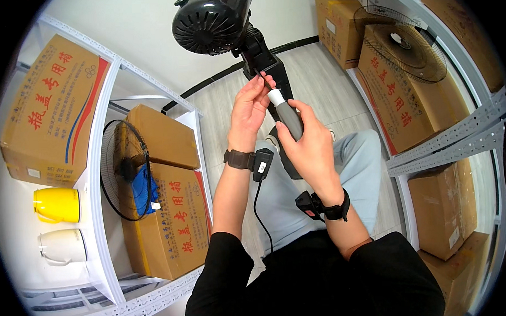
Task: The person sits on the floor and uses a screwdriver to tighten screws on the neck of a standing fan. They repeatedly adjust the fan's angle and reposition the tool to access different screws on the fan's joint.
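A grey screwdriver with a white collar (pixel 288 119) lies in my right hand (pixel 310 143), fingers wrapped along its thick handle. Its thin dark shaft points up and away, toward the neck of a black fan (pixel 259 53). My left hand (pixel 251 106) is closed at the far end of that shaft, thumb and fingertips pinched around it. Whether a small screw sits at the tip is hidden by the fingers. Above the hands is the fan's motor housing (pixel 212 25), bare of grille and blades. The fan's stand runs down behind my hands.
On the left shelf, a round black fan grille (pixel 125 169) leans against cardboard boxes (pixel 174 216), near a yellow jug (pixel 56 205) and a white jug (pixel 62 246). Another wire grille (pixel 408 46) rests against boxes on the right shelf (pixel 448 151). A cable (pixel 256 213) hangs from my left wrist.
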Available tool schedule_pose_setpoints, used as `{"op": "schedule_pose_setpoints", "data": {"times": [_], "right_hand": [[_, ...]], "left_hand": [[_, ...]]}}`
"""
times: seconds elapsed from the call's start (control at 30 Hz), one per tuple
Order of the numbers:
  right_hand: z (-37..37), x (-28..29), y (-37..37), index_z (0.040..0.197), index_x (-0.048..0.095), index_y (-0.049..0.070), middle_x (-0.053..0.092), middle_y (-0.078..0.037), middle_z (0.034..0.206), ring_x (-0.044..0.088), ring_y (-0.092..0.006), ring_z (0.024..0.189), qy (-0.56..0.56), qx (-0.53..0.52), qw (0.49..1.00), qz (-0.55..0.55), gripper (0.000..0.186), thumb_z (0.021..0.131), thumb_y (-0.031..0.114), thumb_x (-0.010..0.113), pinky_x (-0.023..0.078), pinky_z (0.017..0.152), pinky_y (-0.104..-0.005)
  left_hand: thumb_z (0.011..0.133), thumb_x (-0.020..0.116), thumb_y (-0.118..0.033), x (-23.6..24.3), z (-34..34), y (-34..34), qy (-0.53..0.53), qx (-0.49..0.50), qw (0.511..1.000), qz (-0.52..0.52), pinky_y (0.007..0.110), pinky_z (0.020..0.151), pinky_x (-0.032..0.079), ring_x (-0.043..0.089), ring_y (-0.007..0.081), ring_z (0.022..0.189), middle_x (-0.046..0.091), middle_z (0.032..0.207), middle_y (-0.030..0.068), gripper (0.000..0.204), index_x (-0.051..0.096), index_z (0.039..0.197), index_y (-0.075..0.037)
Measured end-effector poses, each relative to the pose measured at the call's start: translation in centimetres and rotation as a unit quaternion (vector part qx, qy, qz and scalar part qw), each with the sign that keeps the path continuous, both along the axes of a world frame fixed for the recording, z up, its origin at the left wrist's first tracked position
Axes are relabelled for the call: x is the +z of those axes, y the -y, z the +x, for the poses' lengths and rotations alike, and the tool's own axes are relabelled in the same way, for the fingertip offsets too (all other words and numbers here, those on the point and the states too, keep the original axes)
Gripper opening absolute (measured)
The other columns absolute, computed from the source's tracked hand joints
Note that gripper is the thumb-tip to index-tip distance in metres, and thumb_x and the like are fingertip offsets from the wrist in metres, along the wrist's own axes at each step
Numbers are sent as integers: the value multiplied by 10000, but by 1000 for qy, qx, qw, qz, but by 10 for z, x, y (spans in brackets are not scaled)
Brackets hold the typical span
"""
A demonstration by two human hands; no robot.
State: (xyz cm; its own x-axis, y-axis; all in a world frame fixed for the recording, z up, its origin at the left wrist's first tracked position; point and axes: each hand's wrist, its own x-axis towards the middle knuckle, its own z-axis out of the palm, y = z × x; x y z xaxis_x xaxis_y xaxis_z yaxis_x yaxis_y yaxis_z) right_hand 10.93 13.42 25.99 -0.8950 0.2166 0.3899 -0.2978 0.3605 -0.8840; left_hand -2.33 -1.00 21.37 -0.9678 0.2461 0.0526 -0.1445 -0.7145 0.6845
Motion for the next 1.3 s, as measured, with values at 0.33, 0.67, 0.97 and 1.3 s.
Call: {"op": "schedule_pose_setpoints", "data": {"times": [0.33, 0.67, 0.97, 1.3], "right_hand": [[-3, 2, -3, 1170, 519, 20, 650, -210, 896, 649, -373, 768, 4, -8, 1000, 5, 411, 803, 141, 659, 515, 671, -421], [-2, 3, -1, 1165, 522, 25, 650, -213, 892, 651, -372, 781, -4, -4, 1000, 6, 395, 811, 144, 653, 515, 670, -421], [1, 0, -5, 1152, 542, 34, 651, -198, 861, 653, -361, 755, -16, -7, 1000, 7, 382, 808, 151, 662, 511, 661, -416], [3, 7, -10, 1137, 569, 43, 661, -181, 902, 659, -336, 796, -2, -8, 1000, 10, 368, 798, 137, 678, 517, 698, -382]], "left_hand": [[923, 577, -69, 18, 11, -10, 26, 16, 999, -18, 307, 823, 555, 659, 209, 954, 660, 1024, 129, 222, 569, 1128, 14], [924, 568, -61, -1, -2, 1, 9, -13, 1000, -1, 291, 778, 568, 658, 219, 974, 656, 1052, 143, 233, 568, 1141, 24], [931, 565, -78, 10, 9, -2, 9, -14, 999, -36, 294, 793, 564, 658, 211, 975, 654, 1068, 138, 231, 569, 1145, 9], [935, 549, -76, 12, 9, -3, 7, -26, 999, -37, 300, 818, 549, 644, 222, 1021, 642, 1126, 150, 286, 539, 1204, 23]]}}
